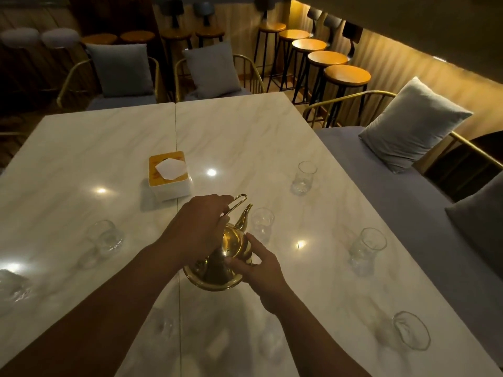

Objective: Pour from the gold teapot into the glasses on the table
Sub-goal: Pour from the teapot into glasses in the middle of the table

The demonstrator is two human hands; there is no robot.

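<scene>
Teapot (217, 270) likely slick, heavy: my left hand (196, 229) grips its handle (239, 200), right hand (262, 269) braces the belly (231, 240), fingers (254, 242) straight.

My left hand (198, 227) grips the wire handle (237, 202) of the gold teapot (231, 248). My right hand (262, 270) presses thumb and straight index finger against the lower body. The teapot is tilted, with its spout (245, 216) aimed at the nearest glass (261, 223), just beside its rim. Other glasses on the marble table (245, 131) stand far right (304, 176), right (366, 250), near right (411, 329) and left (104, 238). The tissue box (168, 175) sits beyond my left hand.
</scene>
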